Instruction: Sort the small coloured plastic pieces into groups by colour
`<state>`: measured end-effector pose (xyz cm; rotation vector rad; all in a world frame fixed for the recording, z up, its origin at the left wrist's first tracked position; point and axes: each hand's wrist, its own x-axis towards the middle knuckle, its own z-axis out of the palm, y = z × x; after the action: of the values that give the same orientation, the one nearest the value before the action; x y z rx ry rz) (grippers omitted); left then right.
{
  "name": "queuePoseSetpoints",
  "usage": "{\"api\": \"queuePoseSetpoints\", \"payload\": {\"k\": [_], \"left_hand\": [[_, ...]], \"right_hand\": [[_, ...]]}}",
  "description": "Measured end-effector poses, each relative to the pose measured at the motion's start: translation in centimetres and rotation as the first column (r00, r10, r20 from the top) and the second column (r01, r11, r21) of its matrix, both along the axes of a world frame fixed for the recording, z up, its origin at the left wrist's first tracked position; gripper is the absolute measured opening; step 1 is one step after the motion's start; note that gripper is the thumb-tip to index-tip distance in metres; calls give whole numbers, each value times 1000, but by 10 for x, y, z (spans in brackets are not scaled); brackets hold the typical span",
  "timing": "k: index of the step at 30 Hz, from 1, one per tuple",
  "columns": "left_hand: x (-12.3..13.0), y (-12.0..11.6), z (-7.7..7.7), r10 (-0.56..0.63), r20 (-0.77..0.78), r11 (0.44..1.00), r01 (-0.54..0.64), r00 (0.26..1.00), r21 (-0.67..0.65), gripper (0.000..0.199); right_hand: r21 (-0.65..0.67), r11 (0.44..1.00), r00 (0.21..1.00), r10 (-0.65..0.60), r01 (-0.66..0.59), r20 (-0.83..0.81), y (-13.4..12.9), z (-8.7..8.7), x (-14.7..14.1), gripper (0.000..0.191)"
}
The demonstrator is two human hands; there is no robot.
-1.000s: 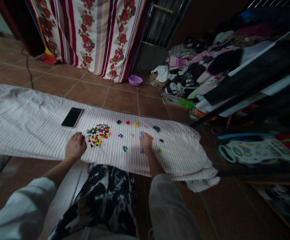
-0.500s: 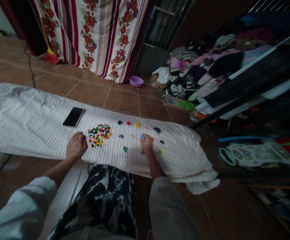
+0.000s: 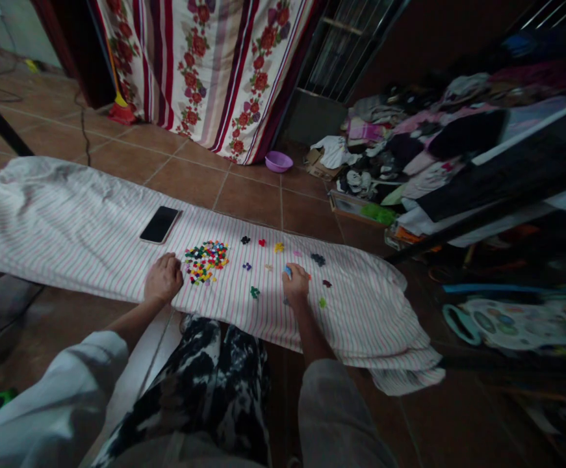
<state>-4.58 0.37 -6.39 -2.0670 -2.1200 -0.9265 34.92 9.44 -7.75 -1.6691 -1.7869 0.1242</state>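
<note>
My right hand is low over the striped cloth, fingertips drawn together at a small cluster of blue pieces. Whether a piece is between those fingers is hidden. Curled on the cloth, my left hand lies just left of a mixed pile of tiny coloured pieces; its palm side is out of sight. Small single-colour groups lie around my right hand: yellow pieces, red pieces, green pieces, purple pieces, dark grey pieces, brown pieces and lime pieces.
A phone lies on the striped cloth beyond my left hand. Past the far edge are a purple basin and a floral curtain. Heaped clothes and a dark bar stand to the right.
The whole view has shifted, so the cloth and pieces appear farther right. My right hand stays by the blue pieces, its fingers slightly more tucked in. My left hand keeps its place beside the pile.
</note>
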Motion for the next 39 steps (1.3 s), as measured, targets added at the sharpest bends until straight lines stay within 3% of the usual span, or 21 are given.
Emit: {"api": "queuePoseSetpoints", "payload": {"k": [5, 11, 21, 29, 39], "left_hand": [[0, 0, 0, 14, -1, 1000, -14, 1000, -7, 20], [0, 1, -3, 12, -1, 1000, -12, 1000, -11, 20], [4, 1, 1, 33, -35, 999, -34, 999, -15, 19], [4, 1, 2, 39, -55, 998, -42, 998, -45, 18], [5, 1, 1, 47, -41, 998, -49, 998, -48, 21]], "right_hand": [[41, 994, 993, 100, -98, -59, -8, 15, -32, 32], [-61, 945, 936, 308, -322, -173, -26, 17, -100, 32], [-158, 851, 866, 493, -500, -83, -23, 27, -174, 25], [-251, 834, 865, 500, -492, -35, -12, 31, -206, 24], [-363, 811, 849, 521, -459, 89, -1, 38, -225, 28]]}}
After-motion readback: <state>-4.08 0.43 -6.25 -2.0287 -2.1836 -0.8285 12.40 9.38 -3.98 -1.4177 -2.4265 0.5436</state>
